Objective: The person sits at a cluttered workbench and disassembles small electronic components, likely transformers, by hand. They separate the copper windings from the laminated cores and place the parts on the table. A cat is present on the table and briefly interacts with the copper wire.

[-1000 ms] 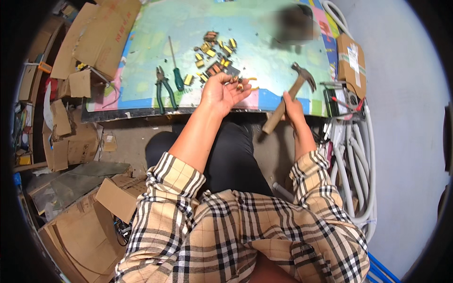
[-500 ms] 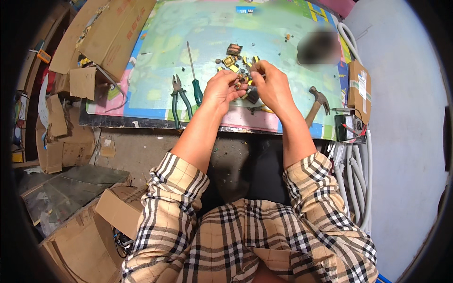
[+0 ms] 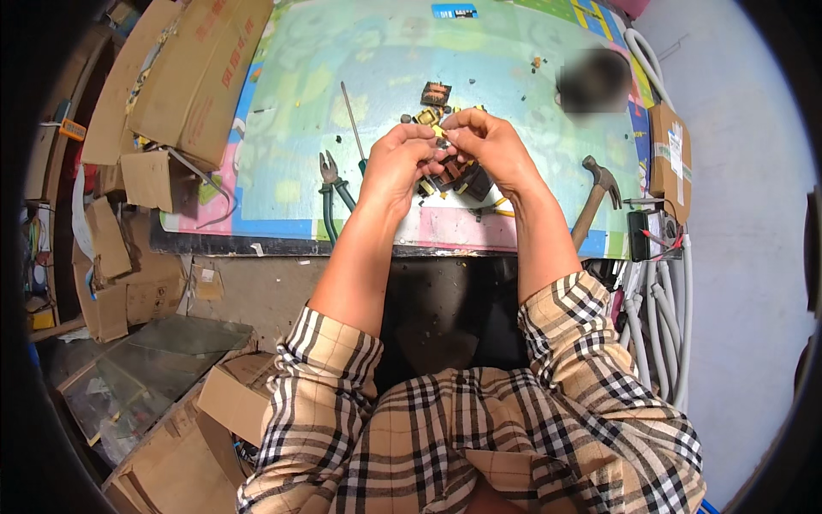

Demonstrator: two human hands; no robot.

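My left hand and my right hand meet above the near middle of the table. Their fingertips pinch together around a small dark piece, too small and too covered to name. Below and behind the fingers lies a loose pile of small transformer-like parts: a copper-wound part at the back, a yellow-framed part in front of it, and a black block by my right wrist. Pliers with green handles rest left of my left forearm. Beside them a screwdriver lies partly hidden by my left hand.
A hammer lies right of my right forearm, near a meter with red leads at the table edge. A dark blurred object stands at the back right. Cardboard boxes crowd the left; grey tubes stand by the right wall.
The view has shifted a little, so the table sits slightly lower and to the right. My fingertips have drawn closer together over the parts; both hands stay at the pile.
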